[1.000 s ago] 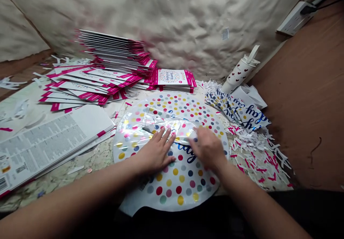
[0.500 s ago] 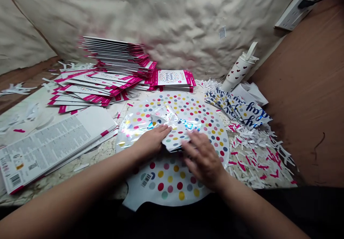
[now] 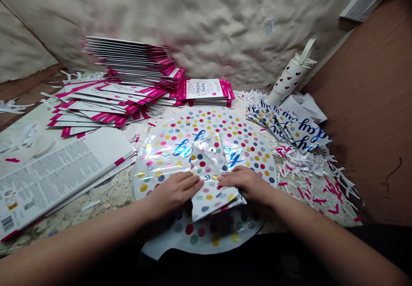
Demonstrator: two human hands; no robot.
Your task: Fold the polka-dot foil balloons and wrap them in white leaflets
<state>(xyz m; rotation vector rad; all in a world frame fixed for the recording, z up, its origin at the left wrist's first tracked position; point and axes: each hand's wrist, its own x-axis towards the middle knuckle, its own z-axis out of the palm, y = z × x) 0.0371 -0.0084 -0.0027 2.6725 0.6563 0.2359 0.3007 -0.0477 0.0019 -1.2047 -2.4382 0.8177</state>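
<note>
A flat, polka-dot foil balloon [image 3: 175, 127] with blue script lies spread on the table, its short tail toward me at lower left. On top of it is a folded foil balloon [image 3: 210, 196] in the same dotted pattern, its creased flaps rising in the middle. Closed on the left edge of that folded balloon is my left hand [image 3: 180, 187], fingers together and thumb hidden. My right hand [image 3: 246, 184] grips its right side, fingertips lying on the top layer.
Pink-edged cardboard sleeves [image 3: 128, 63] are piled at the back left. More white printed sleeves [image 3: 64, 174] lie at left. Several folded balloons [image 3: 289, 127] rest at right beside a heart-patterned tumbler [image 3: 289, 80]. Paper shreds [image 3: 309, 179] cover the right side; a power socket [image 3: 363, 1] is above.
The folded balloon has come nearer to me and turned, showing more dotted surface. My right hand has moved from hovering at its edge to gripping its right side. The view has shifted slightly.
</note>
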